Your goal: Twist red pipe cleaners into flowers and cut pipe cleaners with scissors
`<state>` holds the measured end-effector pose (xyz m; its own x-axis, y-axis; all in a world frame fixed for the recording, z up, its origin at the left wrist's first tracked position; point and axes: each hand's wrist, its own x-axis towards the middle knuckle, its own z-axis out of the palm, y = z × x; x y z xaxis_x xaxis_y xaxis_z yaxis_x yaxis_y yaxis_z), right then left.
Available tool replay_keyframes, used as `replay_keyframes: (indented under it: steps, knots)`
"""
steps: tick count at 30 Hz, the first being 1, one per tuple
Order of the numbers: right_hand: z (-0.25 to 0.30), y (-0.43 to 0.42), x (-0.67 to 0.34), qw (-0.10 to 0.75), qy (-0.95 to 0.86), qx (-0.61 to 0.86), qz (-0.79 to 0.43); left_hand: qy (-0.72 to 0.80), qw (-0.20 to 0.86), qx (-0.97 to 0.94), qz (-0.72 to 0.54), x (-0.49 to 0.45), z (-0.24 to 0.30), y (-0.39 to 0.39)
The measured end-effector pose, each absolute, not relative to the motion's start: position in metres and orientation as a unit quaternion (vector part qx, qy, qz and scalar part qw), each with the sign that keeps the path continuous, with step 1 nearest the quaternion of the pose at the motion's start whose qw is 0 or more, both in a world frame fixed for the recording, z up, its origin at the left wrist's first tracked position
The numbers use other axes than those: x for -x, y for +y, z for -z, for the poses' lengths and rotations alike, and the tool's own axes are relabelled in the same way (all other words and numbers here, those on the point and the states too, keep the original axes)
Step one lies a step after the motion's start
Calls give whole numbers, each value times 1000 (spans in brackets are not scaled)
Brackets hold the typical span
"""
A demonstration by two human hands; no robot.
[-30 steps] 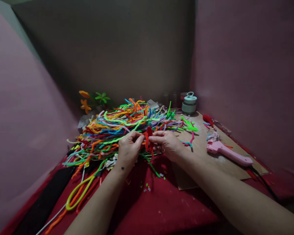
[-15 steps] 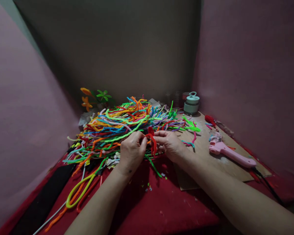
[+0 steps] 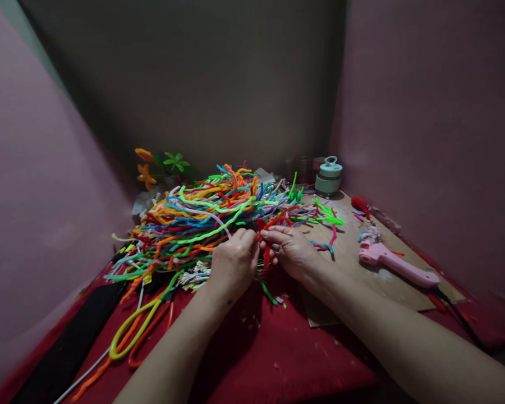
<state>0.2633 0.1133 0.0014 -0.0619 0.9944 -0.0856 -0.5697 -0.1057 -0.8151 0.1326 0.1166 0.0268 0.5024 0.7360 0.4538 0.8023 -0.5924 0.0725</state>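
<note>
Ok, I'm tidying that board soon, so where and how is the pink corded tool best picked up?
Probably by the middle of its slim handle, from above and the near right. The pink tool lies on the brown board with its handle slanting that way, while fluffy scraps crowd its wider head. Stay short of the black cord.

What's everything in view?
Fuzzy stems: many, multicoloured, piled centre
Flower shapes: three, orange and green, back left
Container: one, mint, back right
Board: one, brown, right
Corded tool: one, pink, on board
Fuzzy bulb: one, red, board's edge
Loop: one, yellow, front left
Strip: one, black, left
Tablecloth: one, red, underneath
Panels: two, pink, either side
Backdrop: one, grey, behind
Fuzzy piece: one, red, held centrally
Left hand: one, bare, at fuzzy piece
Right hand: one, bare, pinching fuzzy piece
</note>
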Motion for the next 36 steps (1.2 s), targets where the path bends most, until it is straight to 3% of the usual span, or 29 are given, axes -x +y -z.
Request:
replay_keyframes:
  steps: [13, 20, 36]
  knots:
    - [0, 118, -265, 576, -219, 320, -720, -424, -195, 837, 286, -127, -33, 124]
    - [-4, 117, -265, 585, -211, 325, -712, -410, -277, 824, 276, -123, -32, 130]
    - [-7, 114, -270, 624, -286, 381, -619, -489, -122, 843, 187, -119, -30, 136]
